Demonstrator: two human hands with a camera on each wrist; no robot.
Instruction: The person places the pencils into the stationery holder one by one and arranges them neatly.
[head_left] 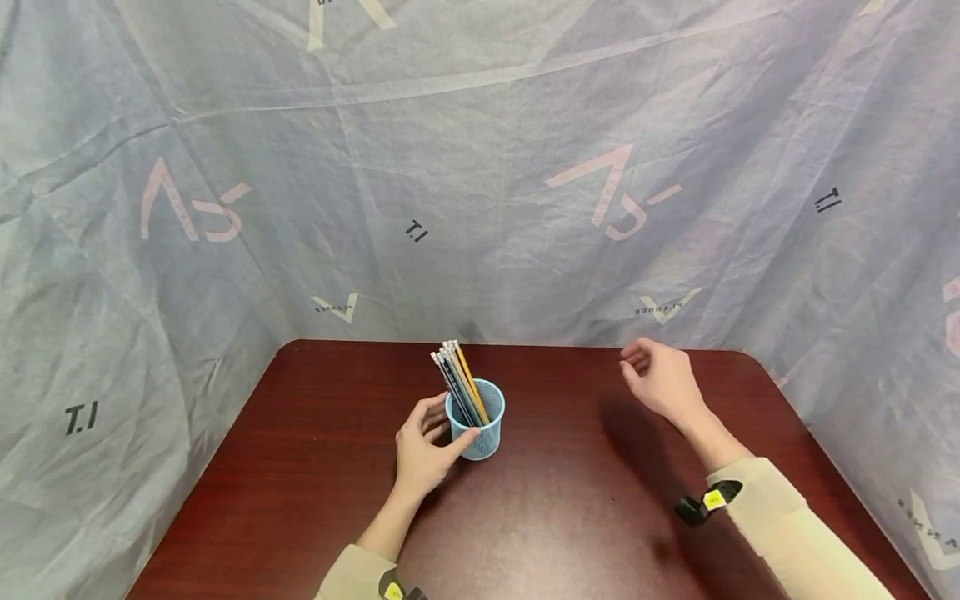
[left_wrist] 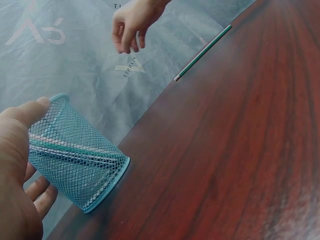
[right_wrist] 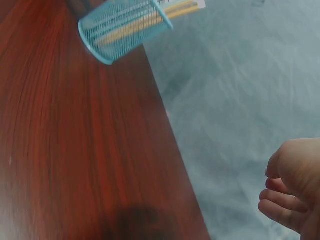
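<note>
A light blue mesh pencil cup (head_left: 487,442) stands upright on the table, holding several pencils (head_left: 459,383) that lean to the left. My left hand (head_left: 423,450) grips the cup from its left side, thumb at the near rim and fingers around the far side. In the left wrist view the mesh cup (left_wrist: 82,155) shows the pencils through its wall. Over the right part of the table hovers my right hand (head_left: 660,379), fingers loosely bent, with nothing in it. A green pencil (left_wrist: 204,52) lies on the table in the left wrist view; the head view does not show it.
The dark red-brown wooden table (head_left: 540,517) has rounded far corners. Grey printed cloth (head_left: 480,208) hangs behind it and along both sides. Each wrist wears a strapped-on camera, such as the right wrist camera (head_left: 701,504).
</note>
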